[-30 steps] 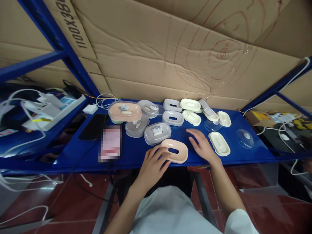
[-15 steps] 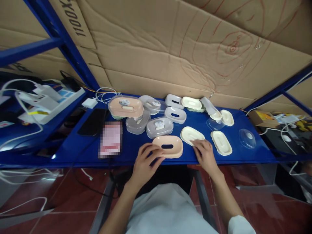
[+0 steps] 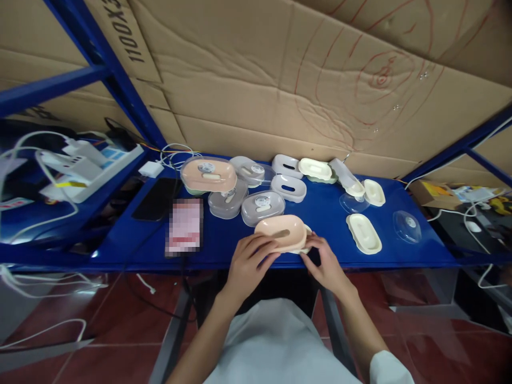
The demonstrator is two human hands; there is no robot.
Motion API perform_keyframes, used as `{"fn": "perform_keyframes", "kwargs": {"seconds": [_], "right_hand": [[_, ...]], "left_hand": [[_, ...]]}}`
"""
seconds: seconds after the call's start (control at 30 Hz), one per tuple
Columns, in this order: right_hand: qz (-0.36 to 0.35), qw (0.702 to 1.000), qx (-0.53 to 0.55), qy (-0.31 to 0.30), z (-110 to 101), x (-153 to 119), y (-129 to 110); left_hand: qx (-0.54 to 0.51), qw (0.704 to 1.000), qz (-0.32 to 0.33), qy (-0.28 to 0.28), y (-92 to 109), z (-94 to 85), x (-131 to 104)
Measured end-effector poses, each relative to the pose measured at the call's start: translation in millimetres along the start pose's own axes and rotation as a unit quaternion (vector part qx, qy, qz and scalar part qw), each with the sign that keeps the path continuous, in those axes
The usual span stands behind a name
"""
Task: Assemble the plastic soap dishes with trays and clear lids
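My left hand [image 3: 253, 262] is closed on the near left side of a peach oval soap dish [image 3: 276, 228], tilted up a little at the table's front. My right hand [image 3: 323, 262] grips a cream base tray [image 3: 308, 234], mostly hidden under the dish's right end. Cream shows through the dish's slot. Just behind are a grey soap dish with a clear lid [image 3: 263, 207] and an open grey slotted dish [image 3: 288, 188]. To the right lies another cream base tray [image 3: 364, 233].
A lidded peach dish [image 3: 209, 175] and several grey dishes stand at the back. Clear lids [image 3: 407, 226] lie at the right. A phone [image 3: 156, 198], a pink card [image 3: 184, 225] and a power strip [image 3: 96, 170] are at the left. Cardboard [image 3: 240, 80] walls the back.
My right hand has drawn the cream base tray left and under the peach soap dish. My left hand has lifted and tilted the dish, shifting it slightly right.
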State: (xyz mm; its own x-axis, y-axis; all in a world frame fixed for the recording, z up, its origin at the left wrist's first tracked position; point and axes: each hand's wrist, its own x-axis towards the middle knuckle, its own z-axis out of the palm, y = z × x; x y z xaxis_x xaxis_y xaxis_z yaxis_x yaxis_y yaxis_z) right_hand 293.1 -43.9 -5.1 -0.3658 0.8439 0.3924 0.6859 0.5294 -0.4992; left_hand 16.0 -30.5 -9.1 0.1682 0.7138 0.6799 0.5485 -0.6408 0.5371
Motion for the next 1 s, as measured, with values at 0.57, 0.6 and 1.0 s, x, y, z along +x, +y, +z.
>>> {"fn": "perform_keyframes", "kwargs": {"seconds": [0.57,0.6,1.0], "right_hand": [[-0.028,0.996,-0.077,-0.034,-15,22,6],[-0.02,0.996,-0.079,-0.028,-18,35,12],[-0.075,0.987,-0.131,-0.045,-2,168,50]], "left_hand": [[-0.005,0.979,0.031,-0.199,-7,8.2,13],[-0.003,0.981,0.027,-0.19,-6,6.5,11],[-0.047,0.987,-0.011,-0.152,-10,1.8,12]]}}
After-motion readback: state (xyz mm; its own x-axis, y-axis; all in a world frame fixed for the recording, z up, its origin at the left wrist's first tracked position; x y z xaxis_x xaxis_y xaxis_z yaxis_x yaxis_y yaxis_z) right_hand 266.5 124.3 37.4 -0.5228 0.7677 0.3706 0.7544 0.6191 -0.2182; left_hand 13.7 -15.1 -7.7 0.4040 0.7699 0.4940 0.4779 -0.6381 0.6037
